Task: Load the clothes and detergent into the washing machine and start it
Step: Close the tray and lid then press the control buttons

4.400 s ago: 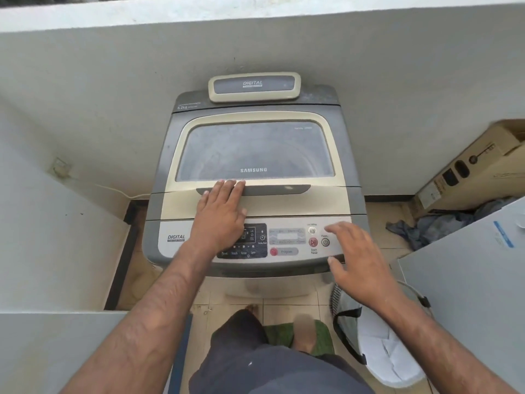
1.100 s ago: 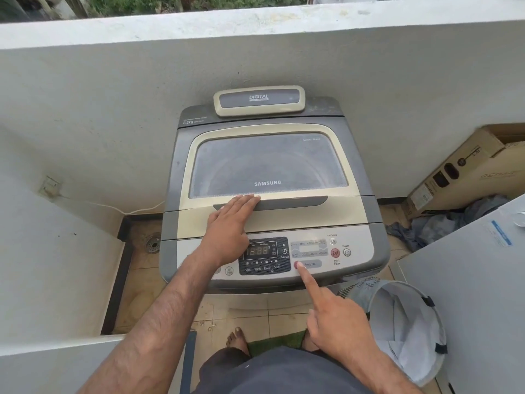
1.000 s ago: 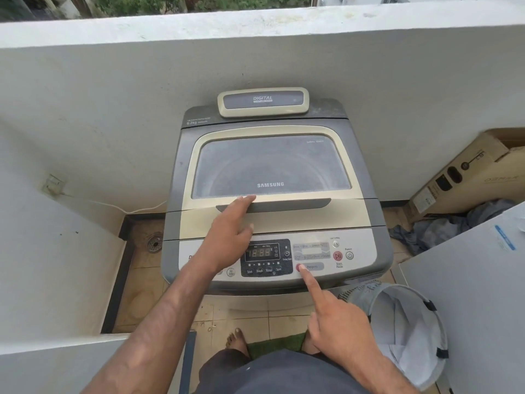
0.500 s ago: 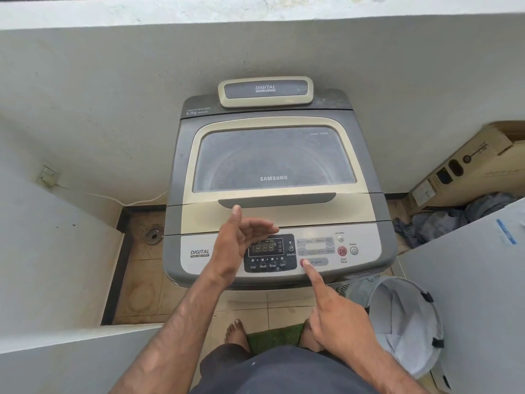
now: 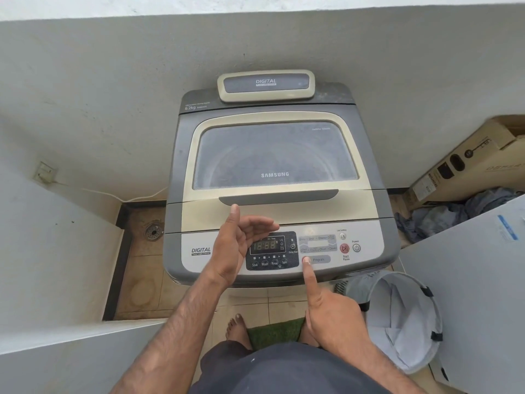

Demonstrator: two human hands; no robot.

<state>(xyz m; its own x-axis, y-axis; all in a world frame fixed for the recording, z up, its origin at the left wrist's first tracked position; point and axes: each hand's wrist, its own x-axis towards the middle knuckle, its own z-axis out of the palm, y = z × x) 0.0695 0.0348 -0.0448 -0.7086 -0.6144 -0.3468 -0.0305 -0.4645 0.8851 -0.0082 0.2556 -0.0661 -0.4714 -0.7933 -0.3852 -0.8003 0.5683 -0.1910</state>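
Left hand (image 5: 235, 245) now lifted off lid (image 5: 274, 157).

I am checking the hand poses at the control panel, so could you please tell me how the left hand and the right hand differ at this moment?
The left hand hovers loosely cupped, palm turned sideways, above the display; the right hand points one extended index finger. The right hand's fingertip rests on the Program button; the left hand appears to press nothing. The left hand's fingers are spread open; the right hand's other fingers are curled in. Both are bare, hold nothing, and reach over the washing machine.
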